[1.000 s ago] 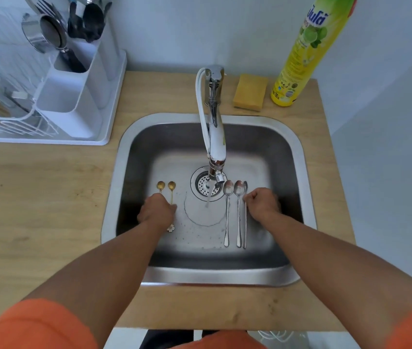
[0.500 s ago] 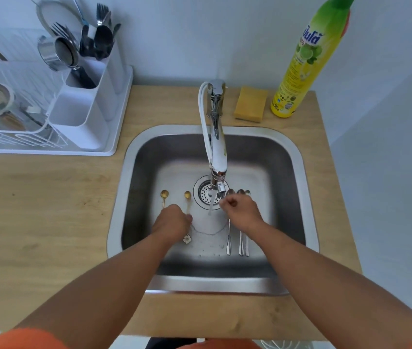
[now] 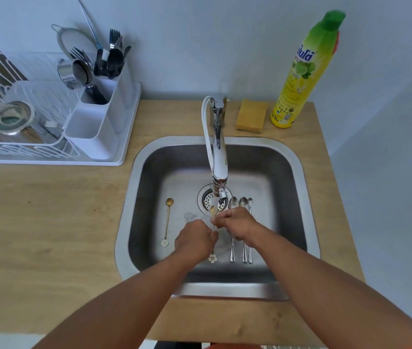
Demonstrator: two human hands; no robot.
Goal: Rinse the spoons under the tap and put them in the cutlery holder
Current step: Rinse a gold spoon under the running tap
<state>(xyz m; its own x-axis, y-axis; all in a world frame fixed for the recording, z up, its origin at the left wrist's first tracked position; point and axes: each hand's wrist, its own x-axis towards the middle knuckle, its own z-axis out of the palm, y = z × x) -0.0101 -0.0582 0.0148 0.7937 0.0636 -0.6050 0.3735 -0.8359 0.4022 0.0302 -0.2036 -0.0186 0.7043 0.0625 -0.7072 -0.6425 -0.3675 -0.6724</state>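
Slim gold flower-ended spoon [image 3: 213, 256] lifted since a second ago, now under chrome tap [image 3: 218, 157] stream; left hand [image 3: 194, 241] grips handle, right hand [image 3: 237, 222] pinches near bowl. First rinse begun.

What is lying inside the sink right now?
On the sink floor: one gold spoon at left, three silver spoons at right, their middles hidden by the right hand. Both hands hold another gold spoon under the tap.
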